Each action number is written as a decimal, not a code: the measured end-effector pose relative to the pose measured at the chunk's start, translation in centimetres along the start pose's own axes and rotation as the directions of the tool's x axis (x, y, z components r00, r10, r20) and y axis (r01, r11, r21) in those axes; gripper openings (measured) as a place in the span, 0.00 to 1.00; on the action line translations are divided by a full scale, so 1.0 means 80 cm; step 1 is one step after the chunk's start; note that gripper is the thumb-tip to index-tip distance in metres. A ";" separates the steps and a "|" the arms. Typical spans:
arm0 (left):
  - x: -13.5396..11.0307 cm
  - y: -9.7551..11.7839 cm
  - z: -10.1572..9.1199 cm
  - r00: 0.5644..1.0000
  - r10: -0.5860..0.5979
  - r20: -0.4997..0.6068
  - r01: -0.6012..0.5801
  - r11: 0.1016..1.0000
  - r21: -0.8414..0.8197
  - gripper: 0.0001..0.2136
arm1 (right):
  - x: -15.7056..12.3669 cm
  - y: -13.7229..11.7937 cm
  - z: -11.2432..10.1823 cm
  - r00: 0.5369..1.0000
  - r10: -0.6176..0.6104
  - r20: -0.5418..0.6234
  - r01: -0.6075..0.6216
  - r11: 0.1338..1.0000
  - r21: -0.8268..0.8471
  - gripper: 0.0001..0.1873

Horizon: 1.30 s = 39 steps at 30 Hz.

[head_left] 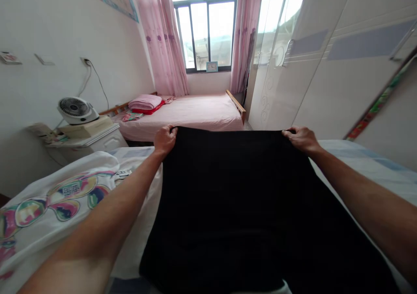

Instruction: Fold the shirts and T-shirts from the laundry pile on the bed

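A pair of black pants [228,198] is stretched wide in front of me, its straight top edge level between my two hands. My left hand [165,138] pinches the left top corner, fingers closed on the cloth. At the right top corner, my right hand [302,138] grips the same edge. The cloth spreads toward me over the near bed, and a small light gap shows at its bottom edge. Left of it, partly behind my left forearm, lies a white T-shirt [127,237] with a colourful printed design.
The near bed has a blue and white checked sheet [368,157]. Beyond it stands a second bed with a pink sheet [202,111] and folded pink bedding [145,102]. A fan [76,109] sits on a cabinet at left. White wardrobes [302,85] line the right side.
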<state>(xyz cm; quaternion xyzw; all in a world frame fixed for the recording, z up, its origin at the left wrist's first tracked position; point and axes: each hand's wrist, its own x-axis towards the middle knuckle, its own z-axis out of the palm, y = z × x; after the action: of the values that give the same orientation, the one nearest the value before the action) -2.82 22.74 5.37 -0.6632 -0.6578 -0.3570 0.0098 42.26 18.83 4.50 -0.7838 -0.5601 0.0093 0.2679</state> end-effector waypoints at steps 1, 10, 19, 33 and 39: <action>0.000 0.001 0.010 1.000 -0.008 0.011 0.007 0.994 0.109 0.16 | 0.005 -0.004 0.010 1.000 0.004 -0.006 -0.004 0.999 -0.042 0.20; -0.122 0.020 -0.067 0.799 0.457 0.392 -0.444 0.887 -0.129 0.15 | -0.137 0.016 -0.036 0.896 -0.432 0.103 0.434 0.901 0.008 0.21; -0.326 -0.038 -0.146 0.619 0.638 0.457 -0.709 0.705 -0.024 0.23 | -0.352 0.098 -0.068 0.680 -0.689 0.251 0.708 0.706 0.017 0.20; -0.152 0.006 -0.128 0.899 0.200 0.390 -0.106 0.963 -0.249 0.16 | -0.211 0.015 -0.098 0.925 -0.285 0.249 0.203 0.929 0.311 0.19; -0.124 -0.018 -0.105 0.938 -0.037 0.345 0.030 0.999 0.024 0.23 | -0.157 0.042 -0.044 0.994 -0.011 0.108 -0.005 0.990 0.140 0.29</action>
<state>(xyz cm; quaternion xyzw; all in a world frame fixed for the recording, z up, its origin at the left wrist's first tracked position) -6.75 10.31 6.16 -0.7040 -0.6639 -0.2293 -0.1055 41.61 5.52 2.44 -0.7605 -0.5730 0.0908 0.2915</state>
